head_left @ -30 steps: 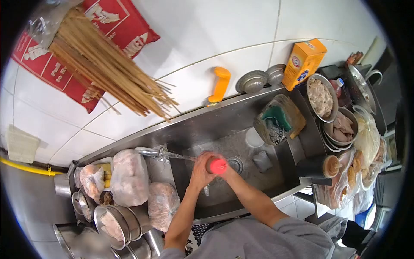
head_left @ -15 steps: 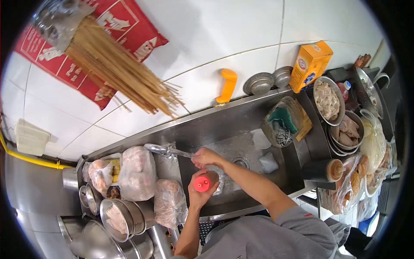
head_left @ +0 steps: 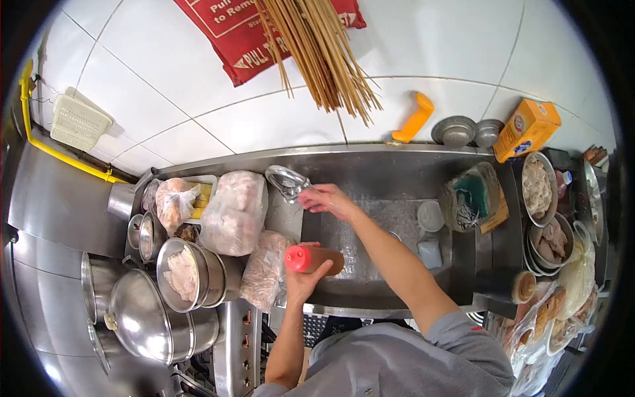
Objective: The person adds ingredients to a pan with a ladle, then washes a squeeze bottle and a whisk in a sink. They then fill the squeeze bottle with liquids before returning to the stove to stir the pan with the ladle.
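Observation:
My left hand (head_left: 305, 281) is wrapped round a squeeze bottle (head_left: 324, 259) with a red cap and brown contents. The bottle is tilted over the near left part of the metal sink (head_left: 370, 288), its cap toward the left. Beside the curved metal faucet (head_left: 287, 181), my right hand (head_left: 329, 200) is loosely open, fingertips right at the end of the spout. Its fingers look wet and hold nothing that shows.
Bagged meat (head_left: 233, 213) and stacked metal pots (head_left: 192, 274) crowd the left. In the sink's right side stand a clear container (head_left: 471, 196) and a white cup (head_left: 430, 216). Bowls of meat (head_left: 541, 187) line the right. Bundled wooden sticks (head_left: 317, 53) hang above.
The view has swung left, so the scene sits further right. The bottle has gone from nearly upright to tilted, showing its side. My right hand has loosened at the faucet's end.

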Demonstrator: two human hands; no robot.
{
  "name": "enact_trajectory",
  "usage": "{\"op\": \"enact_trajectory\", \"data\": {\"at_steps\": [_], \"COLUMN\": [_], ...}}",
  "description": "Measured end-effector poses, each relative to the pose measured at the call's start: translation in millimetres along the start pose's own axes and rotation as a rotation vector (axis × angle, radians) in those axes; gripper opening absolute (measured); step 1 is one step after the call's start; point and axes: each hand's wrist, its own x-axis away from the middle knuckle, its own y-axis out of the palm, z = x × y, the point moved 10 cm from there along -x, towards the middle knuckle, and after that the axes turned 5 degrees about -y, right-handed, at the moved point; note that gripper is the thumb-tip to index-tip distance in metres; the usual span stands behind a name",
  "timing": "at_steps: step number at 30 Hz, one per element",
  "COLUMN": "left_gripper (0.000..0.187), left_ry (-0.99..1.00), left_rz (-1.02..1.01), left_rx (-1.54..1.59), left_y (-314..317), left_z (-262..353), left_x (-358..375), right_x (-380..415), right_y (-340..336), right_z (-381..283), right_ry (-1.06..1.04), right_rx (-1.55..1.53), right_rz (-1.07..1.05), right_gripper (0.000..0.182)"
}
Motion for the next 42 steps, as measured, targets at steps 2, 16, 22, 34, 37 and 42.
{"op": "enact_trajectory", "data": {"at_steps": [2, 16, 22, 34, 37, 42], "left_gripper": [0.041, 0.043, 0.044, 0.049, 0.051, 0.053], "left_ry": [0.003, 0.099, 0.125, 0.152, 0.292, 0.277], "left_rz": [-0.033, -0.499, -0.789, -1.061, -1.204, -1.444], "left_rx": [0.036, 0.142, 0.086, 0.198, 0.228, 0.116], "left_y": [1.0, 77.0, 102.8, 119.5, 133.2, 181.4], "left_z": [-4.1, -1.1, 11.8, 40.9, 74.1, 87.8], "left_x": [2.2, -23.1, 18.0, 85.9, 120.5, 231.0], "right_x": [26.1, 503.8, 543.8, 637.8, 687.0, 753.6], "right_y": [-63.4, -68.0, -42.4, 51.3, 151.3, 284.6], "right_z": [85.4, -44.5, -148.4, -75.4, -30.7, 146.0], "right_ry": [0.031, -0.416, -0.518, -0.734, -0.580, -0.256], "right_rx": [0.123, 0.735, 1.146, 0.616, 0.774, 0.672], "right_rz": [0.132, 1.603, 1.947, 2.166, 2.315, 2.591], "right_gripper": [0.035, 0.048, 0.084, 0.065, 0.064, 0.066]}}
